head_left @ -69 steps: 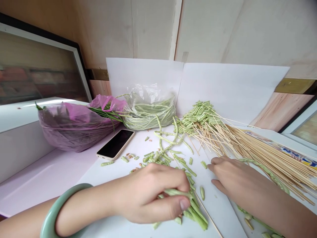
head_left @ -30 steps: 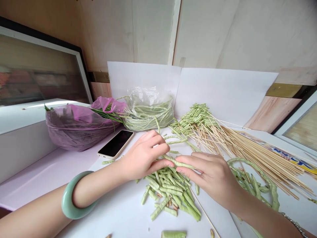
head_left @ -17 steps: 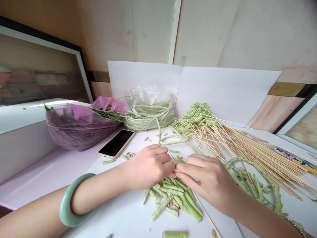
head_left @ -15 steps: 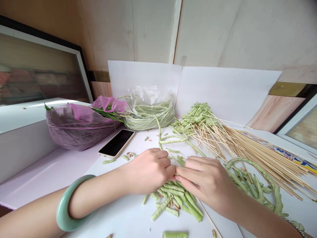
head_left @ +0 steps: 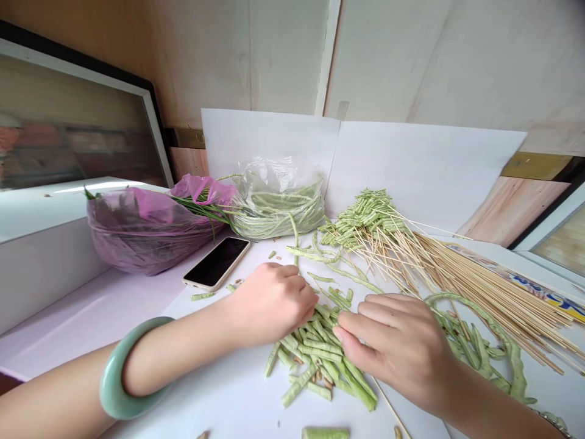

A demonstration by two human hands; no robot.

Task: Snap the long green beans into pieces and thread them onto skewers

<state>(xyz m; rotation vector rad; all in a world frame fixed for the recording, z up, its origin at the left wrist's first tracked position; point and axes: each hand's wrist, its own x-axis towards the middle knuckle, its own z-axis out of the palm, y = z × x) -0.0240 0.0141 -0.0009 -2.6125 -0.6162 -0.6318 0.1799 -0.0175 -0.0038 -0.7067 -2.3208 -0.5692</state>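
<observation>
My left hand (head_left: 278, 303) is closed in a fist above the left side of a heap of short green bean pieces (head_left: 320, 350). A long bean (head_left: 296, 236) runs down to the back of this fist; the part inside the fingers is hidden. To the right of the heap, my right hand (head_left: 397, 341) has its fingers curled and its thumb and forefinger close together. Whatever they may hold is hidden. The two hands are a small gap apart. A thin stick (head_left: 388, 407) sticks out from beneath the right hand.
Skewered bean pieces (head_left: 365, 216) lie at the back right, their wooden sticks (head_left: 475, 286) pointing toward me. Loose long beans (head_left: 516, 360) curl beside my right wrist. A phone (head_left: 218, 262), a purple bag (head_left: 146, 231) and a clear bag of beans (head_left: 278, 207) stand further back.
My hands have moved apart from where they met over the heap, the right one shifting rightward. The long bean beyond the left hand has shifted.
</observation>
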